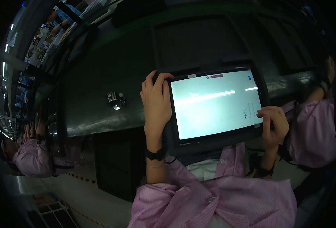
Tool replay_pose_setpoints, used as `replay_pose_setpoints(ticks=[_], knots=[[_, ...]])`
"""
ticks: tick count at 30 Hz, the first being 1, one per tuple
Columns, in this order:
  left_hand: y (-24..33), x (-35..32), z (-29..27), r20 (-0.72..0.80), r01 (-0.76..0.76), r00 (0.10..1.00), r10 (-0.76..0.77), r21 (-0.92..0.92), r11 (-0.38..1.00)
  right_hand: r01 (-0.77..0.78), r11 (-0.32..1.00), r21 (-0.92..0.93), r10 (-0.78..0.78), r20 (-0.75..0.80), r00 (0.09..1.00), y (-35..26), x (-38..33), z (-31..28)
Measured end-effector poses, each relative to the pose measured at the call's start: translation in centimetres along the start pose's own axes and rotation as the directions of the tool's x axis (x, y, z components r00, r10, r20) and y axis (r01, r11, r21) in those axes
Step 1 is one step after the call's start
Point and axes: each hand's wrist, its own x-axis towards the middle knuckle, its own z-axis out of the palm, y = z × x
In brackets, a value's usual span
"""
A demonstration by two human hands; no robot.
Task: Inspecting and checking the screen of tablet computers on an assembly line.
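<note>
Shiny object left of tablet

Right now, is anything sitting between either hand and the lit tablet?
Nothing visible. The left hand is at the left edge of the tablet, and the right hand is at its lower-right edge. The small shiny metal object sits on the table left of the left hand, not between.
</note>
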Motion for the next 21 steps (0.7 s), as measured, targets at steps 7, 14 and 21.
replay_pose_setpoints(ticks=[7,14,21], knots=[[-0.3,0.1,0.1,0.015,-0.012,1.000,0.013,-0.036,0.999,0.047,0.999,0.026,-0.048,0.020,0.999,-1.0,0.3,1.2],[-0.5,-0.1,0.0,0.003,-0.014,1.000,0.014,-0.054,0.998,-0.021,0.999,0.040,0.020,0.012,1.000,-0.8,-0.1,1.4],[-0.4,0.1,0.0,-0.012,-0.020,1.000,0.019,-0.061,0.998,-0.028,0.998,0.058,0.028,-0.009,1.000,-0.7,-0.2,1.6]])
